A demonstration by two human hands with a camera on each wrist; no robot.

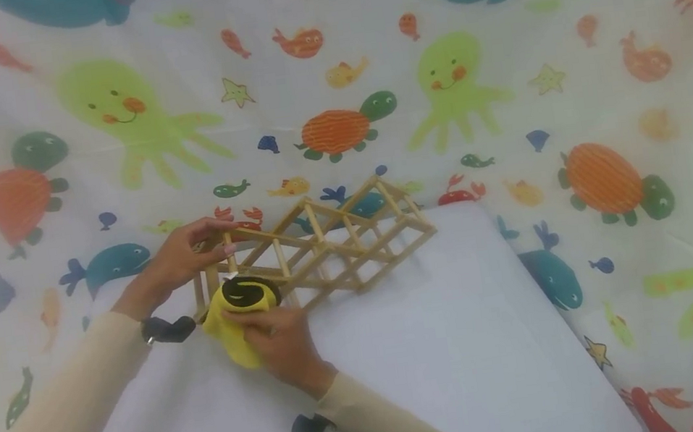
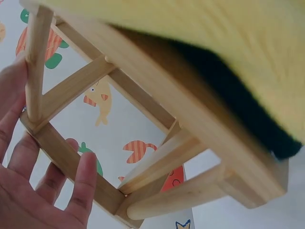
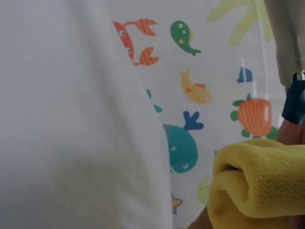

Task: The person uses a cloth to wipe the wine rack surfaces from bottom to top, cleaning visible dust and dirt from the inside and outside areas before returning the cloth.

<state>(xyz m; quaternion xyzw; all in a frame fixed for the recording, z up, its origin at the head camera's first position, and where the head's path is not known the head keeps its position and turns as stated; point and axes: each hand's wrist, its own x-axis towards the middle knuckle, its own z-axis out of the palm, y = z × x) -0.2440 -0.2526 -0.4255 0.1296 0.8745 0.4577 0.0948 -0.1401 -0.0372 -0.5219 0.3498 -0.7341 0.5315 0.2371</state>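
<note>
A wooden lattice rack (image 1: pixel 324 248) of crossed slats and round dowels stands along the back of the white-covered table. My left hand (image 1: pixel 187 255) grips its upper left end; in the left wrist view, that hand's fingers (image 2: pixel 86 179) lie around a dowel and a slat. Bunched in my right hand (image 1: pixel 284 341) is a yellow cloth (image 1: pixel 238 340) with a dark side, held at the rack's left end. Close up, the cloth (image 2: pixel 238 33) lies over a slat (image 2: pixel 176 95), its dark side toward the wood. The right wrist view shows the folded cloth (image 3: pixel 257 181), with most of the right hand hidden.
The white-covered table (image 1: pixel 443 349) extends to the right and front of the rack. Behind and around it hangs a white sheet (image 1: pixel 393 173) printed with sea animals. Dark wrist straps (image 1: pixel 167 329) sit on both arms.
</note>
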